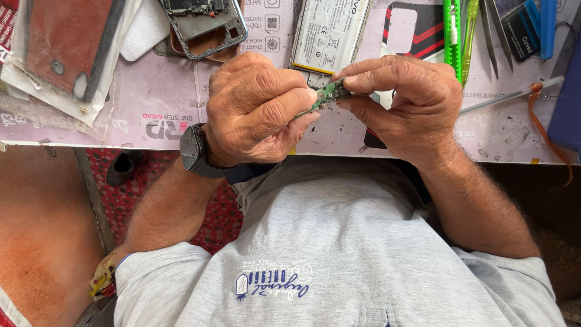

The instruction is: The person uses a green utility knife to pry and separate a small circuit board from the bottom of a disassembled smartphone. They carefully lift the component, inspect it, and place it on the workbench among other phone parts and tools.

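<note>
Small green circuit board (327,94): recorded pinched between both hands, held just above the near edge of the table, in front of the chest.

Noted in order of size:

- Pale pink work mat (157,91), printed, covered the tabletop across the upper part of the view.
- Grey shirt (339,242) filled the lower middle; both bare forearms rose from it toward the mat.
- Left hand (254,112): curled closed, thumb and forefinger clamped on the left end of the board. Remaining fingers folded into the palm.
- Right hand (411,103): closed likewise, thumb and fingertips nipped on the right end of the board, knuckles uppermost. Hands nearly touching at the fingertips.
- Brown back cover (66,42) in a clear plastic sleeve, found at the far left of the mat, well apart from the hands.
- Flat grey battery (330,30), lay just beyond the fingertips, its near end close to the board.
- Phone frame (203,24), stripped, metal-rimmed, lay beyond the left hand.
- Black wristwatch (195,148), worn on the left wrist, at the table edge.
- Two green tools (454,36), slim, side by side, beyond the right hand.
- Tweezers (493,30), just right of the green tools.
- Thin metal rod (508,97) with an orange cord tied on, right of the right hand.

Board itself smallest of all; mostly hidden by the fingers, detail too fine to read.
</note>
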